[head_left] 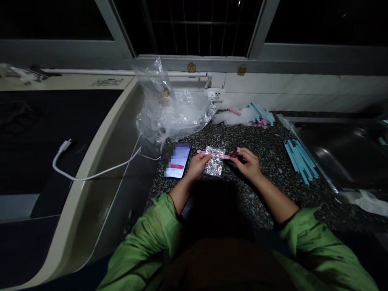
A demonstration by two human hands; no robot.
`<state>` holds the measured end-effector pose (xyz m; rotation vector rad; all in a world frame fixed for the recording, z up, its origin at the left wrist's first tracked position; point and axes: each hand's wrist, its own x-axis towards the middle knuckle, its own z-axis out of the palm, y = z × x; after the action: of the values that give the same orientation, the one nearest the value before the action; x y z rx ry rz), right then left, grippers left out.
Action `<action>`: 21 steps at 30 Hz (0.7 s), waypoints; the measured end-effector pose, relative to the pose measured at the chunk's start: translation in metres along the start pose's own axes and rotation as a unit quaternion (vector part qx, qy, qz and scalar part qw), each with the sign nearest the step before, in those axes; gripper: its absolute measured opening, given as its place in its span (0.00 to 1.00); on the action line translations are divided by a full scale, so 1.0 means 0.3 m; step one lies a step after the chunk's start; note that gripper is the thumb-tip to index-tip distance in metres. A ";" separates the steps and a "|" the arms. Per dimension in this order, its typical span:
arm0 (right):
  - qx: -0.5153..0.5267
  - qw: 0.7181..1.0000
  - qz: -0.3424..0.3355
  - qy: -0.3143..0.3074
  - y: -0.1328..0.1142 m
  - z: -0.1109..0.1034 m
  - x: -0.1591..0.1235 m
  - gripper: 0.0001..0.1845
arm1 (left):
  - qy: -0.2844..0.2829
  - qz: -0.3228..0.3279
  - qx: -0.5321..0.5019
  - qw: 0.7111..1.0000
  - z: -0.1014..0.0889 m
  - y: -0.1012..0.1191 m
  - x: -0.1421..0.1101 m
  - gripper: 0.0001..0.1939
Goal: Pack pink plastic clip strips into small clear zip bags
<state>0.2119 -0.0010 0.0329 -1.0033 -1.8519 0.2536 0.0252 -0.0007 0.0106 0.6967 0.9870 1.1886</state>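
My left hand [198, 165] and my right hand [247, 162] both pinch a thin pink stick [214, 154], held level over the speckled counter [266, 161]. The left fingers also hold a small clear plastic sleeve [214, 165] that hangs under the stick. The right fingers close on the stick's right end. Both sleeves are green.
A lit phone [177, 161] lies left of my left hand, with a white cable [91, 173] running left. Crumpled clear plastic bags [169, 109] sit behind. Blue sticks [300, 161] lie at the right by a steel sink [348, 149]; more pink and blue sticks [254, 115] lie near the wall.
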 end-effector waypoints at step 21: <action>-0.034 0.998 -0.040 -0.032 0.003 0.029 -0.018 0.06 | 0.008 0.026 0.049 0.998 0.012 -0.004 -0.012 0.17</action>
<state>0.2062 -0.0023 0.0246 -0.9740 -1.9658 0.1767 0.0289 -0.0042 0.0119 0.7947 1.0522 1.1984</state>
